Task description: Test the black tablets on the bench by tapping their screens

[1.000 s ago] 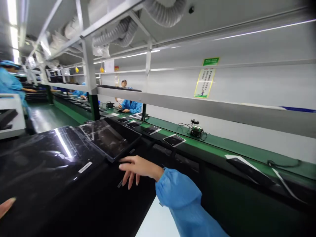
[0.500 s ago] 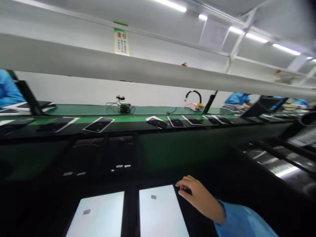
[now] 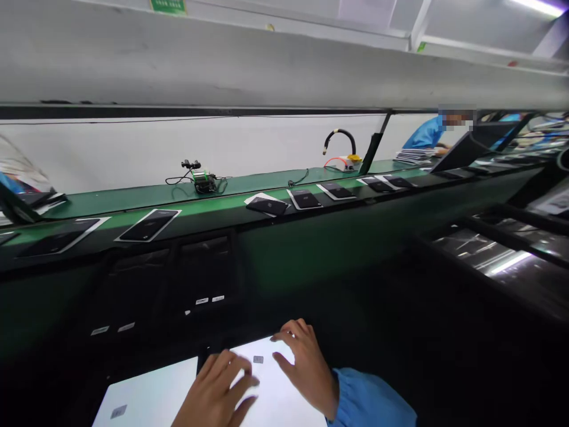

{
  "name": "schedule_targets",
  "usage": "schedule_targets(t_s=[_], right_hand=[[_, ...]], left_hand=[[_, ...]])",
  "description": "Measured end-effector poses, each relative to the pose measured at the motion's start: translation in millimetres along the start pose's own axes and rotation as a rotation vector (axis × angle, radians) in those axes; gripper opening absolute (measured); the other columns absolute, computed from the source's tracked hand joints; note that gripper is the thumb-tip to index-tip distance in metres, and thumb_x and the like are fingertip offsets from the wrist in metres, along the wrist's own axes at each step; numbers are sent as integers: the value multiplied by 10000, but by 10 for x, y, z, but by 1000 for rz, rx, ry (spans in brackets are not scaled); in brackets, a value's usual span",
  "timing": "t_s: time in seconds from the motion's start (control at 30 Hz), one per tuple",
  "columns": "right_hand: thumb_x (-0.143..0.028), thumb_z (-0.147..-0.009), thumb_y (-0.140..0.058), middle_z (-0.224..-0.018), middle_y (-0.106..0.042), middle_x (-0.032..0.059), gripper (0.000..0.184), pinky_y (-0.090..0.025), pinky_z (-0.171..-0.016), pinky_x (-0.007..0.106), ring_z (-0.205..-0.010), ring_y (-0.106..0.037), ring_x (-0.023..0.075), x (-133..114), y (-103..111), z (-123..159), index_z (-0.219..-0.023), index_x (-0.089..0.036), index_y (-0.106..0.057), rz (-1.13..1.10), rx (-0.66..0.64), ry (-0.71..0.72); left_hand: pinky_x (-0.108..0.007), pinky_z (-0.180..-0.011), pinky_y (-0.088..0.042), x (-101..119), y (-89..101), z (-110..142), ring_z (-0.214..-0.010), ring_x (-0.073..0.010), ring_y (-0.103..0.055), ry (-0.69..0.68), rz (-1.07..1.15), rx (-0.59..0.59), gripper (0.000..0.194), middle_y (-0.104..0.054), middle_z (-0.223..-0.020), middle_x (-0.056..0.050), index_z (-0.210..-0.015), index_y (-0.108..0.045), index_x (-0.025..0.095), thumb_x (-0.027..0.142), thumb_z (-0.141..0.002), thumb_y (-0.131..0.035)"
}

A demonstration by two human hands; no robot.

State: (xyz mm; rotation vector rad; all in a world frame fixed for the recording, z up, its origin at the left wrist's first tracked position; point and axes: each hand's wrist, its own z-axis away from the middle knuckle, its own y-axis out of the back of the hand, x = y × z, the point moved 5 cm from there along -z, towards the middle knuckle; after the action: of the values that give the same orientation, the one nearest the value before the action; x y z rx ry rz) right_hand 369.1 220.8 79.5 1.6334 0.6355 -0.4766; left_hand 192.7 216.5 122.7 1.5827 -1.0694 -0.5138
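Two white flat panels lie side by side on the dark bench just in front of me. My right hand [image 3: 304, 367], in a blue sleeve, rests palm down on the right panel [image 3: 271, 397], fingers spread over its far edge. My left hand [image 3: 217, 391] lies flat on the same panel's left part, fingers pointing at a small grey sticker [image 3: 258, 359]. The left panel [image 3: 142, 397] lies untouched and carries its own small sticker [image 3: 118, 411]. Neither hand grips anything.
A green conveyor belt [image 3: 213, 204] runs across behind the bench, carrying dark phones on white sheets [image 3: 149, 225], [image 3: 267, 205]. A small wired device [image 3: 200, 177] and a black hose [image 3: 340, 136] stand behind it. A person in blue [image 3: 427, 133] works far right. Shiny black trays [image 3: 502, 261] lie right.
My view swung from the left end of the line to straight ahead and down. My right hand moved from the black trays onto the right white panel, and my left hand came in beside it.
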Motion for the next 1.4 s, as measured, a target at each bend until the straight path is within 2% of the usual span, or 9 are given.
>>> schedule_targets(t_s=[0.13,0.3,0.47,0.77,1.0,1.4], right_hand=[[-96,-824,-643,-1015,-548,-2,234,-366,-876,375,-1002,-477,204,63,-37,22,-990,-256,-601,-18,-3,13],[-115,-846,-604,-1024,-534,-8,234,-347,-890,392,-1003,-468,209,126,-52,37,-1016,-271,-561,-37,-16,20],[-133,-857,-583,-1024,-531,-12,238,-343,-870,377,-991,-463,205,121,-55,46,-1040,-280,-543,-47,-27,19],[-146,-878,-569,-1025,-519,3,215,-335,-863,383,-984,-448,216,67,-39,58,-1049,-272,-536,-14,-48,22],[-127,-868,-561,-999,-520,-3,225,-340,-835,378,-958,-452,216,34,-31,39,-1034,-277,-535,-1,-56,15],[-104,-867,-557,-1005,-538,2,253,-360,-833,403,-948,-469,224,6,-37,23,-1050,-279,-549,0,-58,29]], left_hand=[[-325,-731,-443,-259,-372,-469,-878,-193,-582,38,66,-123,136,-659,-934,16,-896,-627,247,163,-803,-678],[-300,-731,-452,-426,-556,-617,-841,-166,-567,6,181,-215,180,-654,-857,37,-837,-643,242,219,-715,-774],[-296,-724,-454,-459,-591,-609,-829,-162,-538,-37,249,-217,55,-639,-807,14,-765,-656,218,237,-782,-704],[-289,-683,-377,-413,-588,-615,-774,-148,-490,-98,219,-215,98,-626,-731,44,-721,-627,213,221,-797,-689],[-297,-692,-320,-378,-574,-616,-776,-148,-448,-63,138,-259,176,-595,-786,56,-762,-558,205,103,-771,-701],[-306,-764,-342,-392,-511,-493,-876,-169,-451,21,161,-299,88,-593,-881,14,-819,-533,187,132,-856,-592]])
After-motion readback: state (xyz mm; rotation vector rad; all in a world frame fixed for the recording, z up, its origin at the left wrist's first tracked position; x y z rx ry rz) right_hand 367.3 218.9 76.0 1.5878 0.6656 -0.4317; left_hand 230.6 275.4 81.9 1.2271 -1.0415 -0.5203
